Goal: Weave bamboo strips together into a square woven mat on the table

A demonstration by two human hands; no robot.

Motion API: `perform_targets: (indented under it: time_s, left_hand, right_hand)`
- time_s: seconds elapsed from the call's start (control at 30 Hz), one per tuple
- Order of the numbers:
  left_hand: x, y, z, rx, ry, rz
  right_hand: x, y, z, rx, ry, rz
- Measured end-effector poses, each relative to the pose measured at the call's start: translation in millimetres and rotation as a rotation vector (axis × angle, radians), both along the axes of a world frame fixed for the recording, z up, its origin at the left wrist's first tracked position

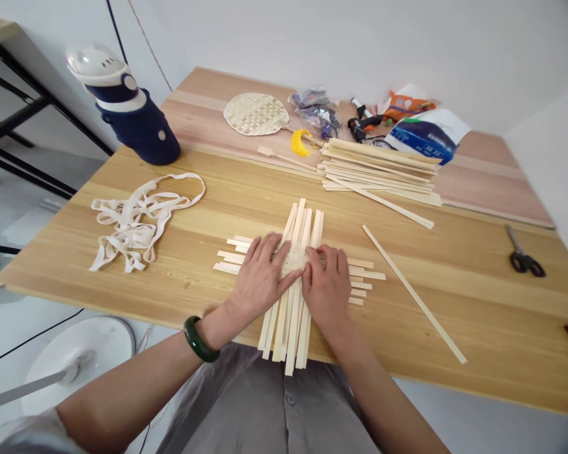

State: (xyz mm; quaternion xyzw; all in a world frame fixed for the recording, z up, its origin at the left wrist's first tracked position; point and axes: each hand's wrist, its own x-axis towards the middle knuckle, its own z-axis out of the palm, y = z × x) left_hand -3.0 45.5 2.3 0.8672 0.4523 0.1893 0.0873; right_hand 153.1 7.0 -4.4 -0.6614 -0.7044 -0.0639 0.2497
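Crossed pale strips (291, 315) form a woven patch at the table's front edge, their lower ends reaching past it. My left hand (262, 274) lies on the left side of the weave, fingers apart and flat, thumb pointing right. On the right side, my right hand (328, 280) has its fingers bent and pressed together at the edge of the weave; what its fingertips hold is hidden. A single loose strip (414, 293) lies to the right of my hands. Behind the weave rests a stack of strips (381, 170).
White cloth bands (139, 221) lie at left, near a dark blue bottle (139, 123). Black-handled scissors (525, 258) are at right. Along the back are a woven fan (255, 114), yellow tape (300, 143), plastic bags (316, 110), a glue gun (360, 125) and a blue package (423, 137).
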Motion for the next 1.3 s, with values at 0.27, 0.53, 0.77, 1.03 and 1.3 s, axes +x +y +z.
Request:
perform_targets:
  time_s: [0.27,0.53,0.77,1.03,1.3]
  left_hand:
    - [4.3,-1.0,-4.2,0.012,0.009,0.015]
    - [6.2,-0.8,-6.6,0.036,0.012,0.011]
    - [7.8,-1.5,-8.9,0.068,0.015,0.009]
    - [10.6,-2.0,-8.1,0.033,0.030,0.023]
    - [7.1,-3.1,-5.8,-0.034,-0.032,0.013]
  right_hand:
    - [0.7,3.1,0.2,-0.031,-0.015,0.012]
    - [0.7,3.9,1.9,-0.035,0.006,0.009]
    - [1.7,3.9,1.8,-0.023,0.005,0.025]
    - [1.3,2.6,2.0,0.010,-0.047,0.030]
    - [2.2,0.1,2.2,-0.040,0.024,0.029]
